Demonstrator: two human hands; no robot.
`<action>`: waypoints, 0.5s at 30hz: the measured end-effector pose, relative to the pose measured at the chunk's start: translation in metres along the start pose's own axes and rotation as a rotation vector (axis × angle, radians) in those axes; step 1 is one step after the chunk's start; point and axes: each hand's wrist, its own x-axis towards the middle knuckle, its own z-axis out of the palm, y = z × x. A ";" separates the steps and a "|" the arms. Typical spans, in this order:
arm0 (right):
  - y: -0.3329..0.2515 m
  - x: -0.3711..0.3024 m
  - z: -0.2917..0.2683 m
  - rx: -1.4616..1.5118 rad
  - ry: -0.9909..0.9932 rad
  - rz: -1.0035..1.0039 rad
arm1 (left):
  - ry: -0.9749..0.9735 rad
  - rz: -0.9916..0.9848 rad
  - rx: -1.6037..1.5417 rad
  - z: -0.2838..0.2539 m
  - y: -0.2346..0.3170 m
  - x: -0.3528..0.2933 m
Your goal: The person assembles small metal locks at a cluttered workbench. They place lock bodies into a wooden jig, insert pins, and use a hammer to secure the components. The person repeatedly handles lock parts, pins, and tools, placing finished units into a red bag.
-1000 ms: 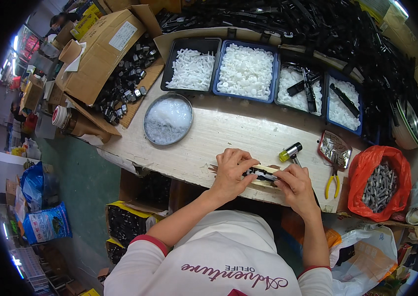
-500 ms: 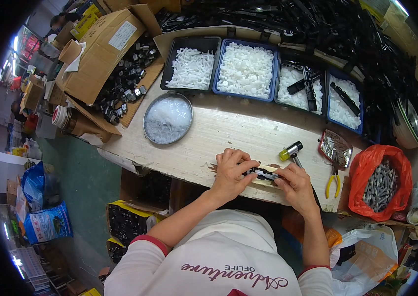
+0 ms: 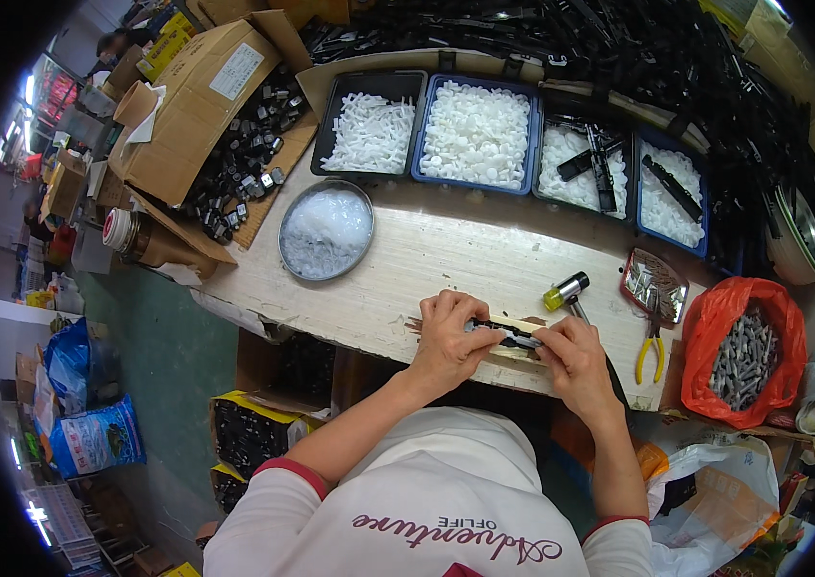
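At the bench's front edge I hold a slim black part (image 3: 513, 336) with a grey-white strip in it, over a pale wooden block (image 3: 519, 324). My left hand (image 3: 451, 332) closes on its left end with thumb and fingertips. The fingers of my right hand (image 3: 568, 352) are pinched on its right end. Just beyond the right hand lies a hammer (image 3: 566, 291) with a yellow and a dark face. Small details of the part are hidden by my fingers.
Four trays along the back hold white plastic pieces, one a blue tray (image 3: 415, 159). A round metal dish (image 3: 282, 252) stands to the left. Yellow-handled pliers (image 3: 651, 358), a small red tray (image 3: 627, 279) and a red bag (image 3: 696, 385) of metal pieces are right. Black parts (image 3: 610, 48) pile behind.
My left fingertips have shifted slightly on the black part, and more of the wooden block shows behind it. The right hand stays in nearly the same place.
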 end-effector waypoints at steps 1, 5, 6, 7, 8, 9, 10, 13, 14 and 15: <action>0.000 -0.001 0.000 -0.023 0.018 -0.030 | -0.004 0.017 0.021 0.000 0.000 0.000; 0.005 -0.006 0.000 -0.228 0.043 -0.194 | -0.024 0.024 0.058 0.000 0.001 0.001; 0.007 -0.007 0.001 -0.255 0.058 -0.229 | -0.026 0.021 0.060 0.000 0.002 0.001; 0.008 -0.009 0.002 -0.281 0.074 -0.263 | -0.028 0.018 0.061 0.000 0.002 0.001; 0.009 -0.010 0.003 -0.253 0.069 -0.276 | -0.029 0.017 0.061 0.000 0.002 0.002; 0.009 -0.010 0.004 -0.225 0.064 -0.290 | -0.030 0.017 0.061 0.000 0.003 0.003; 0.009 -0.011 0.006 -0.198 0.060 -0.303 | -0.031 0.017 0.061 -0.001 0.003 0.003; 0.011 -0.007 0.003 -0.140 0.022 -0.321 | -0.003 0.026 0.046 0.001 0.001 0.001; 0.015 -0.004 0.005 -0.053 0.006 -0.296 | 0.000 0.023 0.050 -0.001 -0.001 -0.001; 0.017 -0.002 0.000 -0.036 -0.065 -0.255 | 0.005 0.028 0.041 -0.001 0.001 -0.001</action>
